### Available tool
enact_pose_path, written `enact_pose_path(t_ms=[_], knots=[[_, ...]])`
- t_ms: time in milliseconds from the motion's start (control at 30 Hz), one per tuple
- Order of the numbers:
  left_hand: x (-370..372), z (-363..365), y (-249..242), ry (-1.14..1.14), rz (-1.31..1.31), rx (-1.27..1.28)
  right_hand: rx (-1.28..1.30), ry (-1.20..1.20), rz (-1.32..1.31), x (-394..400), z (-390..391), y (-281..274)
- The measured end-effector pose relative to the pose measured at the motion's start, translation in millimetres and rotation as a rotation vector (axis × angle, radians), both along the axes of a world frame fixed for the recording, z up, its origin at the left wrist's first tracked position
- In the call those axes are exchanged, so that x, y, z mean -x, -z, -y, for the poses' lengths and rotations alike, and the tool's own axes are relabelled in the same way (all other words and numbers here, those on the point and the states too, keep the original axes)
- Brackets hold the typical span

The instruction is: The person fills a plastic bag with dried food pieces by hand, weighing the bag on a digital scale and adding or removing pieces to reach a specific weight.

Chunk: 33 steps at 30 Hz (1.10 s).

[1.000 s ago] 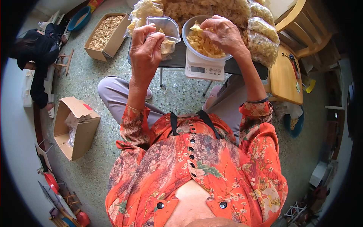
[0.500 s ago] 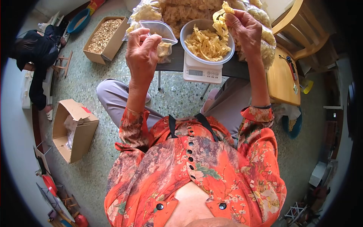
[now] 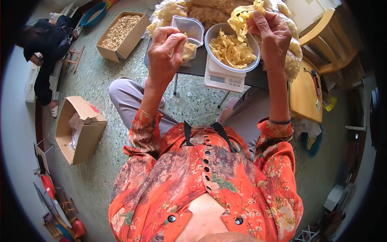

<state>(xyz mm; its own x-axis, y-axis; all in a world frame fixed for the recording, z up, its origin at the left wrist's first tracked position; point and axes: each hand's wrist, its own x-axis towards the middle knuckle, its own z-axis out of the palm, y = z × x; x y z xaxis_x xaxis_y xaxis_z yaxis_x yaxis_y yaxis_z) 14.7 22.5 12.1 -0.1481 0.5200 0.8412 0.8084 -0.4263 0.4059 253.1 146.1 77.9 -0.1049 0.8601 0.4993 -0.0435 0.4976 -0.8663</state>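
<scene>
My left hand (image 3: 166, 54) is closed, its fingers pinching the edge of a clear plastic bag (image 3: 189, 29) whose mouth gapes open. Some yellow pieces show inside the bag. To the right, my right hand (image 3: 274, 38) grips a bunch of crinkled, dried yellow strips (image 3: 240, 23) between thumb and fingers. The bunch hangs over the far right side of a translucent plastic bowl (image 3: 242, 69). More of the same strips lie in the bowl, which sits on a white digital scale (image 3: 222, 79). The display digits are too small to read.
The scale stands on a dark table (image 3: 197, 68), with filled bags (image 3: 290, 60) around it. At right is a wooden chair (image 3: 306, 88) with scissors on its seat. Cardboard boxes (image 3: 80, 131) stand on the floor at left, near a seated person (image 3: 48, 44) in dark clothes.
The view has shifted, moving the table and both hands rightward in the picture. The strips in my right hand have been raised slightly from the bowl. My left hand stays at the bag.
</scene>
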Motion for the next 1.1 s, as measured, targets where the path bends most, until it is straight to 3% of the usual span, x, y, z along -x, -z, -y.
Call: enact_pose_path(t_ms=[200, 267, 333, 533, 600, 633, 733, 867, 1000, 1100], knots=[[-4.3, 2.9, -0.8, 0.02, 0.077, 0.053, -0.045, -0.176, -0.199, 67.9, 32.8, -0.8], [-5.5, 3.2, -0.6, 0.05, 0.115, 0.044, -0.078, -0.169, -0.073, 80.1, 33.1, 17.4], [-5.1, 3.0, 1.4, 0.04, 0.107, 0.029, -0.138, -0.134, 0.263, 80.3, 25.0, 32.3], [-5.1, 4.1, 5.5, 0.039, 0.087, -0.012, -0.271, 0.011, 0.424, 85.1, 37.7, 20.5], [-5.9, 2.4, 5.4, 0.047, 0.091, -0.056, -0.743, 0.087, 0.681, 87.1, 29.7, 25.2], [-6.4, 1.0, 6.7, 0.061, 0.107, -0.07, -0.779, 0.015, 0.696, 90.0, 27.1, 29.5], [-5.4, 1.2, 10.1, 0.044, 0.099, -0.052, -0.693, -0.206, 0.871, 86.1, 25.7, 31.6], [-3.6, 1.3, 11.4, 0.011, 0.061, -0.079, -0.538, -0.203, 0.729, 87.3, 26.1, 31.6], [-0.4, 5.6, 6.1, -0.027, 0.1, -0.062, -0.568, -0.329, 0.731, 75.2, 19.2, 26.5], [3.6, 7.8, 1.4, -0.022, 0.098, -0.078, -0.741, -0.333, 0.784, 74.2, 22.0, 30.4]])
